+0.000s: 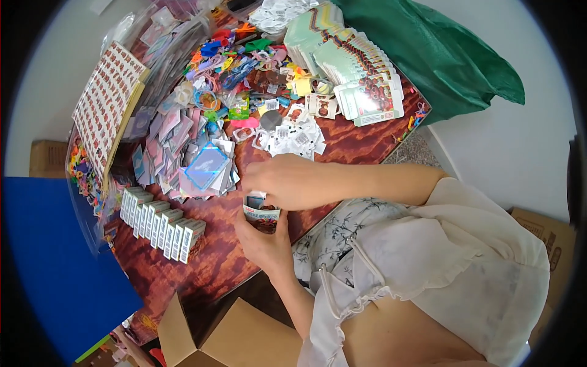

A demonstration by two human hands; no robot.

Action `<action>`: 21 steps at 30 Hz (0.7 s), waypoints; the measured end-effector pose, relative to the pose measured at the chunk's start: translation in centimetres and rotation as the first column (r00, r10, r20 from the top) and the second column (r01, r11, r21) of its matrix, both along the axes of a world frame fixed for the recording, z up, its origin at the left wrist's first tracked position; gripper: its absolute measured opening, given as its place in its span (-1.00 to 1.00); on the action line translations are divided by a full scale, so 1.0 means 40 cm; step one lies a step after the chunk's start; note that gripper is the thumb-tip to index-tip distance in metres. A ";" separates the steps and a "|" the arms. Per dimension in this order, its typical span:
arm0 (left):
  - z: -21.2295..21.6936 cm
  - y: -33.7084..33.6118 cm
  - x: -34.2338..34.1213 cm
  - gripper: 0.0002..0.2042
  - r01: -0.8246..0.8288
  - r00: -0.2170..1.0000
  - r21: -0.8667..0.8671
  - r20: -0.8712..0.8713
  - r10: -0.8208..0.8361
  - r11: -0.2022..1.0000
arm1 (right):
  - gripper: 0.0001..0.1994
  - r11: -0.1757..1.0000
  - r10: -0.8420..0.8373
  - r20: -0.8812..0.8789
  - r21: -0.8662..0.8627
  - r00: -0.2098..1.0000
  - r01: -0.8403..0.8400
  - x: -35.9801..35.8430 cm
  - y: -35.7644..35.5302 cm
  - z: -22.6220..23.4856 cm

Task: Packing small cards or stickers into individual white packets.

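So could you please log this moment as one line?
left hand: holds small box | right hand: on box top | table: cluttered

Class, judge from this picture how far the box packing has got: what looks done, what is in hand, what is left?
Done: a row of closed small boxes stands on the table. In hand: the left hand holds a small box while the right hand works at its top. Left: flat card blanks and heaps of colourful small items still lie unpacked.
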State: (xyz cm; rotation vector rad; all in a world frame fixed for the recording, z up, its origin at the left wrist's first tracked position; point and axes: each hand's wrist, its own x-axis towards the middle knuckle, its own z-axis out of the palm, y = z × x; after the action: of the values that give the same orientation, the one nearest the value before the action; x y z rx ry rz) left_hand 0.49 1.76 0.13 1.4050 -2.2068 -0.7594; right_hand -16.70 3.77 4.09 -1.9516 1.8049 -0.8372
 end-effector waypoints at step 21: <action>-0.017 -0.006 -0.002 -0.26 -0.075 0.970 0.106 -0.221 0.097 0.992 | -0.79 0.970 0.121 -0.053 -0.207 0.991 -0.130 0.023 0.020 -0.029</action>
State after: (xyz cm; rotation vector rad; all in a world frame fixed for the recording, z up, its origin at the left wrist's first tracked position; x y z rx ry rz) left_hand 0.41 1.54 -0.55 1.3755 -1.9462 -0.9562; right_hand -15.77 4.56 2.92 -2.2029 1.6511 -0.9874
